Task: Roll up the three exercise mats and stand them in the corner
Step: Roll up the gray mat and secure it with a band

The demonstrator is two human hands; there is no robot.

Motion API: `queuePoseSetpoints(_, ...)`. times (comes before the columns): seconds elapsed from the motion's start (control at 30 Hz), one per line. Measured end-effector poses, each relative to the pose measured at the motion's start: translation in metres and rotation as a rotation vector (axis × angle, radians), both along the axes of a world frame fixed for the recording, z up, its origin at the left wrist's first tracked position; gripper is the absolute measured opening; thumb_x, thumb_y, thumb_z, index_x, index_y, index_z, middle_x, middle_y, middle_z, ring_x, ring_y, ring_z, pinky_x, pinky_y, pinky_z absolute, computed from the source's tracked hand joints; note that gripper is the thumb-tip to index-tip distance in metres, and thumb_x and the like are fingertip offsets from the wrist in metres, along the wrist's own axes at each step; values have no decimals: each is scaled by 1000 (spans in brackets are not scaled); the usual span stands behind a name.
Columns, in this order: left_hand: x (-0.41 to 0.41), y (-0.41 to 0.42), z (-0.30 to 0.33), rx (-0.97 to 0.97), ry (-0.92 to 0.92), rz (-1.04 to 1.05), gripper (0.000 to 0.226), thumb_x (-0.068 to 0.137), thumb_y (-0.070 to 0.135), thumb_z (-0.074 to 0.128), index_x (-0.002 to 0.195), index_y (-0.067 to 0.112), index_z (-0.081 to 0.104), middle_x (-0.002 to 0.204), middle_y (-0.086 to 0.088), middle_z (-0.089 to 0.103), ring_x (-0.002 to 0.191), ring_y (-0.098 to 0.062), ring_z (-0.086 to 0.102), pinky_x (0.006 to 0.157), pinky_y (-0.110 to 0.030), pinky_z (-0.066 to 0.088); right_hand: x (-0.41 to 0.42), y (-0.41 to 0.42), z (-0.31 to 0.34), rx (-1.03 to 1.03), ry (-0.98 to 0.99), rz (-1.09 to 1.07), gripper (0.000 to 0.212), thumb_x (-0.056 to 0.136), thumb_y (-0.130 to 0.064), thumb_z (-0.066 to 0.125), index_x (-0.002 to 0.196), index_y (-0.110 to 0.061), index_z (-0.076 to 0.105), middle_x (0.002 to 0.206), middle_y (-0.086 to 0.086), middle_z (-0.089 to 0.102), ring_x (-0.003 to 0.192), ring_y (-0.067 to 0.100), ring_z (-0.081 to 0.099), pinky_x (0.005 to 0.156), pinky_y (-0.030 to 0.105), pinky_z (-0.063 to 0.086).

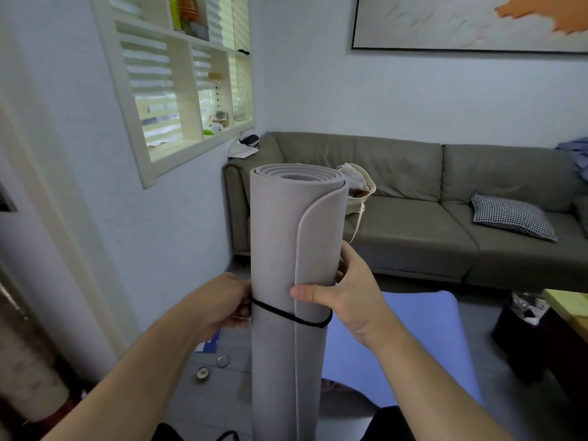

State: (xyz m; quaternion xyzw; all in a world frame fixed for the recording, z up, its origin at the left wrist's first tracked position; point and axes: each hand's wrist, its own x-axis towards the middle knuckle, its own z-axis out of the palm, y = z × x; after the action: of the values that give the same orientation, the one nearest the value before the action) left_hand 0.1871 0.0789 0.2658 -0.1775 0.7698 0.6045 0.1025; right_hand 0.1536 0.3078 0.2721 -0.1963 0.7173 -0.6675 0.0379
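— Room around the roll?

— Upright grey rolled mat (288,281) in mid-frame, top spiral open to view, loose outer edge running down the front as a seam, curving off to the right near the top. Bottom end out of frame. Wall (178,233) just left, with a shelved opening (178,90) above. Grey sofa (413,218) behind, a cream tote bag (358,189) on its seat just behind the roll's top, a checked cushion (512,216) further right. Bare strip of floor (222,386) between wall and roll, with two small round things (211,367) lying there.

— And to the right?

— Blue mat (413,338) flat on the floor, near corner rounded, partly hidden behind the roll. Dark bin (521,332) beyond its far edge, beside a yellow-topped counter (566,310).

— Hands?

— Left hand (229,302) at the roll's left side, fingers curled and pinching a thin black band (291,315) looped round the roll; band slanting down to the right. Right hand (343,294) clamped on the roll from the right, thumb laid flat across the seam, fingers wrapped behind. Both forearms reaching up from the lower frame.
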Motion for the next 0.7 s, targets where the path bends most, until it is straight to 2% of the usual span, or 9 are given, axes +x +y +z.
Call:
queuePoseSetpoints(0.1,-1,-3,-10,-133,11,-39,23,107,13,46,86,6,54,72,-12,49,61,-20,47,57,-29,51,2,1,0,-8,8,-12,79,59,-2,102,126,-24,66,116,-6,78,109,12,72,96,44,61)
queuePoseSetpoints(0.23,1,-3,-40,-695,-54,-207,32,106,7,41,75,14,43,74,-2,51,81,-28,64,57,-18,43,4,-1,-6,-23,15,-49,76,59,-4,103,124,-23,68,115,-6,78,109,14,73,94,43,62)
queuePoseSetpoints(0.3,1,-3,-53,-811,-59,-226,30,102,4,41,76,17,37,77,-1,50,84,-25,59,63,-27,44,5,-5,-12,-26,-3,-69,76,58,-7,104,122,-25,68,115,-7,78,108,14,73,93,43,62)
queuePoseSetpoints(0.4,-3,-10,-63,-920,-34,-285,26,97,9,42,75,21,33,96,-10,61,93,-28,62,70,-32,43,7,-9,-19,-38,-16,-79,74,58,-8,104,120,-26,68,113,-9,77,106,11,73,90,40,63)
queuePoseSetpoints(0.47,-8,-14,-67,-875,-102,-352,11,88,18,43,77,18,44,105,-14,70,95,-30,69,71,-34,52,9,-10,-23,-36,-15,-64,75,59,-5,103,121,-25,68,113,-9,78,106,11,73,89,38,63)
queuePoseSetpoints(0.5,-9,-17,-68,-780,-161,-343,14,87,20,45,81,13,55,104,-16,74,92,-29,74,70,-37,58,10,-10,-25,-33,-9,-48,76,59,-2,102,123,-25,68,114,-8,78,107,12,73,88,36,62)
queuePoseSetpoints(0.53,-8,-18,-67,-660,-231,-323,20,89,20,48,90,7,64,99,-14,77,83,-26,76,66,-38,62,12,-10,-27,-25,-3,-26,78,59,0,101,125,-24,67,115,-8,78,108,12,73,87,33,61)
queuePoseSetpoints(0.6,-6,-21,-65,-448,-299,-269,21,96,18,54,99,6,71,86,-5,77,65,-18,70,61,-33,59,14,-8,-27,3,15,36,81,59,0,101,128,-25,67,119,-7,77,112,12,71,87,28,57)
queuePoseSetpoints(0.7,0,-21,-59,-117,-131,-173,28,103,18,52,93,17,78,85,-3,76,63,-14,66,66,-28,56,11,1,-24,-7,29,113,81,59,-7,101,129,-27,67,123,-3,76,118,18,69,94,38,56)
